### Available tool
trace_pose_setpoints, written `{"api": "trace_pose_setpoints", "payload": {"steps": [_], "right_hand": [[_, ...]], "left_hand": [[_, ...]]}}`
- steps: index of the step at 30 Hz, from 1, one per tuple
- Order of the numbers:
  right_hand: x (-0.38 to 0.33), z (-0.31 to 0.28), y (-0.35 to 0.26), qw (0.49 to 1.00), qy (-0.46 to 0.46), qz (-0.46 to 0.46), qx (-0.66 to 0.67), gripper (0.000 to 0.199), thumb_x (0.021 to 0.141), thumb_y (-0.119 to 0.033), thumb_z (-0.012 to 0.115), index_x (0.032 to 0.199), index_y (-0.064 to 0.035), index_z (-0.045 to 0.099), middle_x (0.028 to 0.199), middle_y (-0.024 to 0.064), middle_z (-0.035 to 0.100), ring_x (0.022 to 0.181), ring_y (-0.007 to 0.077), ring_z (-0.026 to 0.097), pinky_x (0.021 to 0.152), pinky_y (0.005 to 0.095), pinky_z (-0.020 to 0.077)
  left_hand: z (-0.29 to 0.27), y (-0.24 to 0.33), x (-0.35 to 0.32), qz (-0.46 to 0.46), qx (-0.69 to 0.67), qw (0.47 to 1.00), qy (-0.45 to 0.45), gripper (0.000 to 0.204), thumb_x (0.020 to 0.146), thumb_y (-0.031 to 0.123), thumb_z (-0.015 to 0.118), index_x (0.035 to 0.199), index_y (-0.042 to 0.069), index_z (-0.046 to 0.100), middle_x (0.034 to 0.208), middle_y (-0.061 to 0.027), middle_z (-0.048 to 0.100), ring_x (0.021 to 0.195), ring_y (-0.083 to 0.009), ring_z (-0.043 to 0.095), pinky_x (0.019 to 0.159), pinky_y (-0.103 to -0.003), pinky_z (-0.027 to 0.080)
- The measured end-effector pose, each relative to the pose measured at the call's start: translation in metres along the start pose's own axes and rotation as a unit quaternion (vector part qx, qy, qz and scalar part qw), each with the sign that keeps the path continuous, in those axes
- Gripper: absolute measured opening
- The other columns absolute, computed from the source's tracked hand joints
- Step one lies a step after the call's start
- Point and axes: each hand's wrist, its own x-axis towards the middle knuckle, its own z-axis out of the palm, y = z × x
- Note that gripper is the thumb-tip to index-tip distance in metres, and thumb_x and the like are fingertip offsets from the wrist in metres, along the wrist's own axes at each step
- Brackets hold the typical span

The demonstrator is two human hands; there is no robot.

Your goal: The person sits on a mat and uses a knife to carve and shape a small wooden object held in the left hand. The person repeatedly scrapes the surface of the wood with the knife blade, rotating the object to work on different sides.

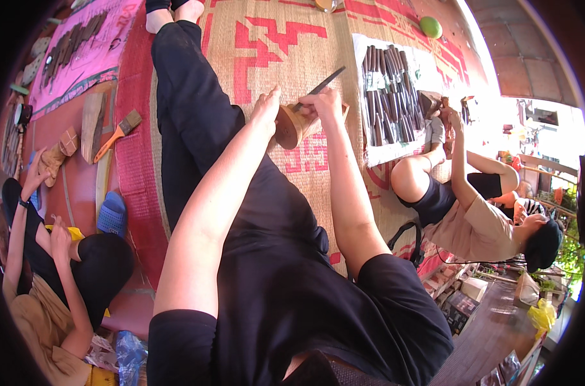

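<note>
My left hand [267, 108] steadies a round, light-brown wooden piece [288, 127] that rests on my knee over black trousers. My right hand [323, 103] is closed on a dark, slim chisel [324, 82], whose tip meets the top of the wooden piece. Both forearms rise from the lower edge. My legs stretch out across a woven straw mat [305, 45] with red patterns.
A white cloth [402, 77] with several dark carving tools lies right of my hands. A person in a beige shirt [479, 225] sits at the right, another person [54, 257] at the lower left. A brush [119, 132], a blue slipper [112, 215] and a pink cloth with tools [74, 45] lie left.
</note>
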Motion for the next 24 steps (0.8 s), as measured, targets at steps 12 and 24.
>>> {"api": "trace_pose_setpoints", "payload": {"steps": [12, 24], "right_hand": [[0.007, 0.0, -0.001, 0.999, -0.005, -0.011, -0.037, 0.019, 0.063, -0.007, 0.075, 0.056, 0.0002, 0.059, 0.052, 0.0091, 0.058, 0.041, 0.0128, 0.054, 0.037, 0.0236, 0.0377], [0.022, -0.001, -0.003, 0.992, -0.028, 0.021, -0.12, 0.021, 0.065, -0.01, 0.074, 0.068, 0.0059, 0.062, 0.061, 0.0136, 0.062, 0.044, 0.0174, 0.058, 0.041, 0.0285, 0.0471]], "left_hand": [[0.001, 0.001, -0.001, 0.003, 0.004, 1.0, 0.005, 0.064, 0.084, 0.055, 0.053, 0.13, 0.012, 0.042, 0.114, -0.009, 0.05, 0.095, -0.022, 0.048, 0.073, -0.037, 0.043], [-0.001, -0.001, 0.003, -0.002, 0.004, 1.0, -0.016, 0.064, 0.084, 0.055, 0.052, 0.132, 0.014, 0.04, 0.119, -0.0089, 0.048, 0.099, -0.0227, 0.047, 0.077, -0.04, 0.042]]}}
